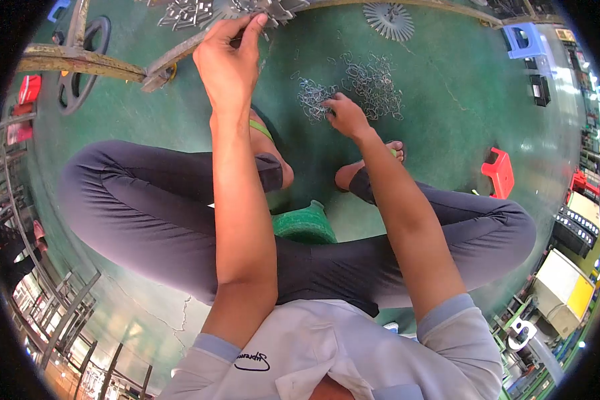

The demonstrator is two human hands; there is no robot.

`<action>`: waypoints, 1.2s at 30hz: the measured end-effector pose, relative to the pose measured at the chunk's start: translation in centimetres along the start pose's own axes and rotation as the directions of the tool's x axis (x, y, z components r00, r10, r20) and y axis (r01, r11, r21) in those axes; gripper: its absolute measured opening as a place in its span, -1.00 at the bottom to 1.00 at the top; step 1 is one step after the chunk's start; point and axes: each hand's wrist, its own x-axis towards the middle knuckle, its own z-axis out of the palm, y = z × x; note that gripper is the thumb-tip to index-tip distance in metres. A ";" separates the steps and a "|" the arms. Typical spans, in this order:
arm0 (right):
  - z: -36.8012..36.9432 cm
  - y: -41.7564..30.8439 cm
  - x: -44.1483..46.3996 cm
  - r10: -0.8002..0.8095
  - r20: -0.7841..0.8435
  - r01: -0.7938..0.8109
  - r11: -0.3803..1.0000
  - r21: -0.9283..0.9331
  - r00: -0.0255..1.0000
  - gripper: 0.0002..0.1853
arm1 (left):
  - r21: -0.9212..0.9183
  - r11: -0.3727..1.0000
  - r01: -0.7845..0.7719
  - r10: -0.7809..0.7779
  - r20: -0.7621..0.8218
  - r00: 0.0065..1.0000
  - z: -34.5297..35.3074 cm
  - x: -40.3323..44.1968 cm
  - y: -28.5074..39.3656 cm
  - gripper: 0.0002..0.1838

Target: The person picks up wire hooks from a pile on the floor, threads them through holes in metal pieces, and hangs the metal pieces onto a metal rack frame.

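My left hand [228, 63] is raised to the rack at the top of the view, thumb and index finger pinched together beside grey metal pieces [247, 8]. What lies between its fingertips is too small to make out. Down by the floor, my right hand [348, 117] reaches into a small heap of bent wire hooks [311, 99]. Its fingers are curled and touch the heap's right edge; whatever they grip is hidden. A larger spread of the same wire hooks [375, 83] lies just beyond that hand.
A worn bar frame [80, 60] crosses the upper left. Fanned metal strips [389, 21] lie at the top. I sit on a green stool [307, 223] between my legs. A red stool [499, 173] and a blue stool [525, 41] stand to the right on the green floor [440, 127].
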 end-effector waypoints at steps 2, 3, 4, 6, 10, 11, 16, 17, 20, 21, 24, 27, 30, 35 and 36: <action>0.1 0.3 -0.6 0.002 0.098 0.001 1.000 -0.026 0.995 -0.62 | 0.030 1.000 0.000 0.000 -0.005 1.000 -0.2 0.3 -0.3 -0.72; 0.5 0.8 -0.8 0.026 0.099 -0.025 1.000 -0.012 0.995 -0.63 | 0.084 0.996 0.022 -0.021 -0.005 1.000 -0.4 0.4 -0.4 -0.70; 0.8 1.4 -0.9 0.050 0.097 -0.051 0.999 0.001 0.994 -0.63 | 0.098 0.994 0.042 -0.041 -0.014 0.999 -0.5 0.5 -0.4 -0.70; 0.9 2.6 -0.8 0.121 -0.092 -0.109 0.987 0.120 0.988 -0.71 | 0.123 0.989 0.080 -0.077 -0.031 0.997 -0.4 0.5 -0.6 -0.70; 0.6 3.1 -2.2 0.304 -0.179 -0.267 0.942 0.201 0.936 -0.83 | 0.099 0.986 0.133 -0.132 -0.019 0.991 -0.9 1.0 0.2 -0.72; 0.3 3.0 -2.6 0.324 -0.090 -0.306 0.936 0.174 0.942 -0.83 | 0.108 0.978 0.179 -0.178 -0.015 0.984 -1.0 1.1 0.7 -0.81; 2.5 3.2 -2.5 0.309 -0.250 -0.261 0.943 0.208 0.917 -0.79 | 0.297 0.926 0.232 -0.236 -0.022 0.971 -1.9 1.4 -0.2 -0.57; 3.0 3.3 -2.3 0.310 -0.330 -0.240 0.942 0.234 0.892 -0.77 | 0.328 0.911 0.250 -0.256 -0.025 0.966 -2.1 1.5 0.2 -0.55; 2.4 2.7 -1.8 0.204 -0.204 -0.172 0.971 0.166 0.957 -0.76 | 0.302 0.910 0.285 -0.303 0.015 0.953 -2.2 1.6 0.7 -0.57; 2.3 2.5 -1.7 0.271 -0.206 -0.229 0.951 0.208 0.940 -0.76 | 0.292 0.908 0.300 -0.321 0.024 0.947 -2.3 1.6 0.8 -0.57; 2.6 2.7 -1.0 0.417 -0.224 -0.356 0.896 0.267 0.881 -0.74 | 0.266 0.904 0.334 -0.358 0.047 0.932 -2.3 1.7 1.0 -0.59; 3.0 3.6 -0.3 0.454 -0.234 -0.416 0.888 0.194 0.860 -0.72 | 0.251 0.902 0.352 -0.378 0.062 0.924 -2.4 1.8 1.0 -0.59; 1.7 2.7 0.2 0.477 -0.186 -0.466 0.879 0.100 0.859 -0.72 | 0.231 0.898 0.373 -0.399 0.073 0.914 -2.3 1.8 1.1 -0.59; 1.6 3.3 2.6 0.320 -0.328 -0.290 0.947 0.139 0.889 -0.75 | 0.186 0.907 0.379 -0.402 0.107 0.909 -2.3 1.8 0.9 -0.58; 1.2 3.3 3.2 0.259 -0.334 -0.234 0.966 0.114 0.906 -0.76 | 0.214 0.897 0.386 -0.414 0.105 0.904 -2.2 1.8 1.1 -0.59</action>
